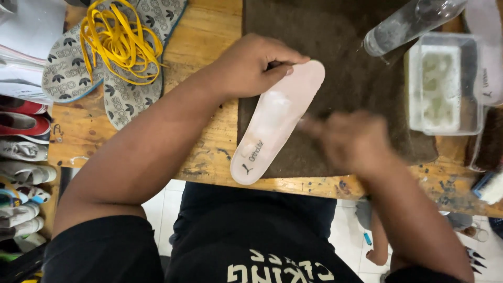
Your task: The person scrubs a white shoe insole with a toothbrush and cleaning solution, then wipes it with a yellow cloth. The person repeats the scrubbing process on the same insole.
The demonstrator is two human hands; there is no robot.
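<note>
White insole (275, 123) lying flat and slantwise, its toe end on a dark brown towel (335, 63) and its heel end over the bare wooden table (209, 36). The left hand (254, 65) presses down on the toe end with curled fingers, while the right hand (351, 141), blurred by motion, sits just beside the insole's edge; whether it grips anything cannot be told. Near the towel stand a clear plastic tub (444, 84) and a clear bottle (408, 23); two grey patterned insoles (126, 94) carry yellow laces (118, 42) at the far left.
</note>
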